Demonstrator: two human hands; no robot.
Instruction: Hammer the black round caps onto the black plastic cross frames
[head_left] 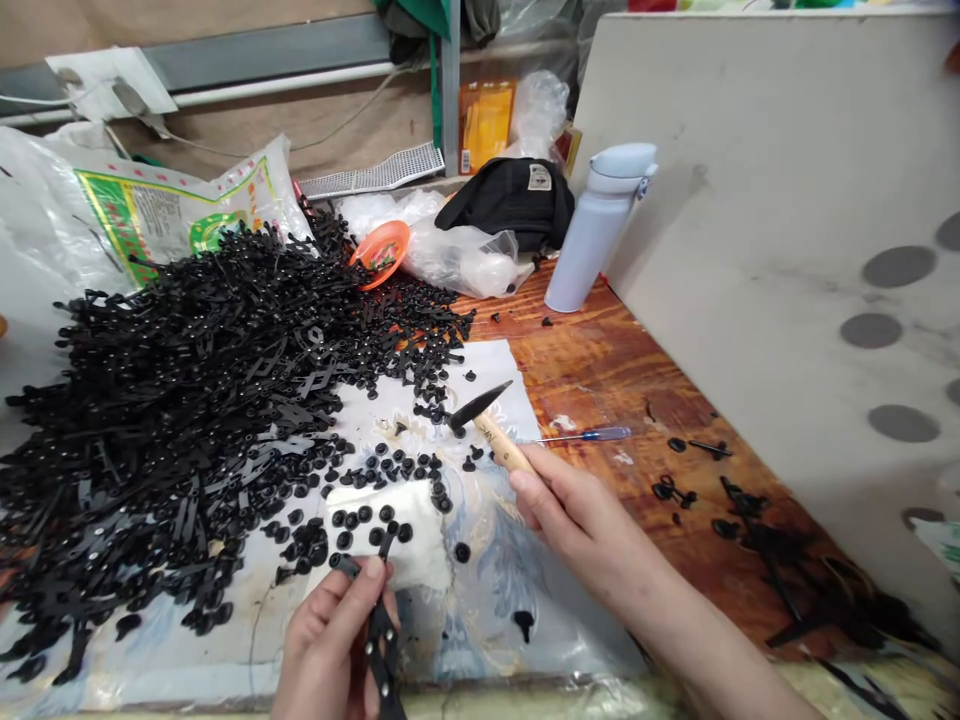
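Note:
My left hand (334,635) pinches a black jointed plastic piece (382,650) with pale rivet dots, over the front part of a whitish pad (420,550). Several small round black caps (364,514) lie on that pad, just beyond my fingertips. In my right hand (559,500) is a small hammer (484,410), gripped by its light wooden handle, its dark pointed head raised over the sheet. More black caps (405,466) are scattered below and left of the hammer head.
A large heap of black jointed pieces (225,350) fills the left side, with an orange dish (382,250) at its edge. A screwdriver (604,434) lies on the wooden table (600,370). A light blue bottle (600,230) stands behind, beside a grey panel (765,200).

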